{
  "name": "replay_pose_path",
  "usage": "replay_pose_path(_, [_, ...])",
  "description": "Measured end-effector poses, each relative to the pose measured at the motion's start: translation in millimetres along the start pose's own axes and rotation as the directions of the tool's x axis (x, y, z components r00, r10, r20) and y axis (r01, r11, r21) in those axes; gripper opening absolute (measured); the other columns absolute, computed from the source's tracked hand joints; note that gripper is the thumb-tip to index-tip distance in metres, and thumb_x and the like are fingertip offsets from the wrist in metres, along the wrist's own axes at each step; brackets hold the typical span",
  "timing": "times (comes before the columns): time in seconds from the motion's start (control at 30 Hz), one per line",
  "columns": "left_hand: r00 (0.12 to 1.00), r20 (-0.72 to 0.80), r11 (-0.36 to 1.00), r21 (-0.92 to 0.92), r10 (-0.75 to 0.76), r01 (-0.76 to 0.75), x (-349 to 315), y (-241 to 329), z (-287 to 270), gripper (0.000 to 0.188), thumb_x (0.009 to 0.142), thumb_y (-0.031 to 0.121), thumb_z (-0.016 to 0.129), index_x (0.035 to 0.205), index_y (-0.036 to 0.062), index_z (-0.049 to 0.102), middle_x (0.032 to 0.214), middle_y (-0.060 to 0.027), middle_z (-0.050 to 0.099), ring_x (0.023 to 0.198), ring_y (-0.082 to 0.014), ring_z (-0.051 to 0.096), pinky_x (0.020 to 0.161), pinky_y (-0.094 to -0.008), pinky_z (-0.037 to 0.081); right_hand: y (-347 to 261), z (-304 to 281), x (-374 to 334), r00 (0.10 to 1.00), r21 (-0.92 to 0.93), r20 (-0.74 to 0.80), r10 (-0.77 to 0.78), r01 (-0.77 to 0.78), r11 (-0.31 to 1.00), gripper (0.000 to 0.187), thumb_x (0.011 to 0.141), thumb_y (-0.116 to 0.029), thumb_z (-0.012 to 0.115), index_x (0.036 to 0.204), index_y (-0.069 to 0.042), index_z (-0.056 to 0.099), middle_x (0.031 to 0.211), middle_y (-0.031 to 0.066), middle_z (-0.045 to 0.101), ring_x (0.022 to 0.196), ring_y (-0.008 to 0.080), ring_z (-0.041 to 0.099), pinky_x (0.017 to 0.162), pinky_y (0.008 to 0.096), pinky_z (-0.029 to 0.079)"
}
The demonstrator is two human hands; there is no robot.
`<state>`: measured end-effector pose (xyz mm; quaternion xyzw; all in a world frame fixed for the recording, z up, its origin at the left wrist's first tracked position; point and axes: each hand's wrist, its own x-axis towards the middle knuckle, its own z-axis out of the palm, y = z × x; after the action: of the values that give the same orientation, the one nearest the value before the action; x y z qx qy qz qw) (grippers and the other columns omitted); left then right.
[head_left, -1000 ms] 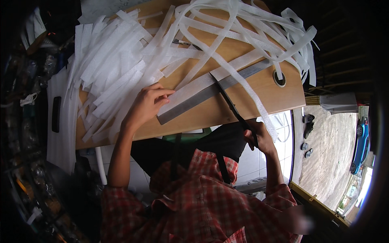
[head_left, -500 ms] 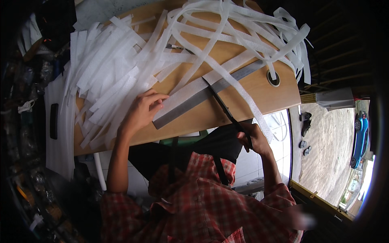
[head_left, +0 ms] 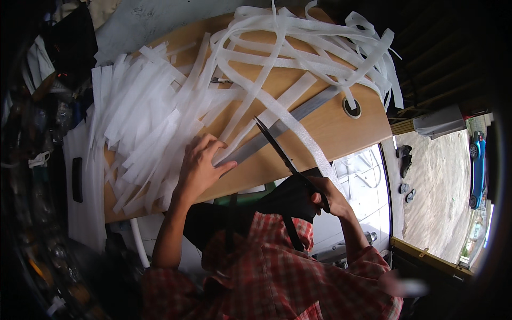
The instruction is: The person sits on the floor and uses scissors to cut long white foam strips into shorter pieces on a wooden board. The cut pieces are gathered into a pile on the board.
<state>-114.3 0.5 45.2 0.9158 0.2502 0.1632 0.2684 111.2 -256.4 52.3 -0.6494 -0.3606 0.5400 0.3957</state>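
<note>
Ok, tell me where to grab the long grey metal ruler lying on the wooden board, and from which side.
Take the long grey metal ruler by its bare far stretch near the round hole, coming from above. The left hand pins its near end, and white foam strips and the black scissors cross its middle.

Blue car (head_left: pixel 476 169), possibly shoes (head_left: pixel 405 160).

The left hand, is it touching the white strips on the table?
Touching. The head view shows the left hand pressed flat on the white strips, fingers spread over them.
</note>
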Motion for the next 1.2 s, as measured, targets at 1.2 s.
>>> replay_pose_path(1.2, [0.993, -0.071, 0.914, -0.401, -0.096, 0.060, 4, 15, -131, 0.033, 0.101, 0.027, 0.056, 0.095, -0.0045, 0.065, 0.076, -0.0048, 0.062, 0.066, -0.0089, 0.051, 0.064, -0.0244, 0.045, -74, 37, 93, 0.838, 0.098, -0.333, -0.432, 0.486, 0.869, 0.050, 0.077, -0.040, 0.084, 0.077, 0.001, 0.055, 0.063, 0.0025, 0.055, 0.060, 0.0121, 0.054, 0.055, 0.0284, 0.042])
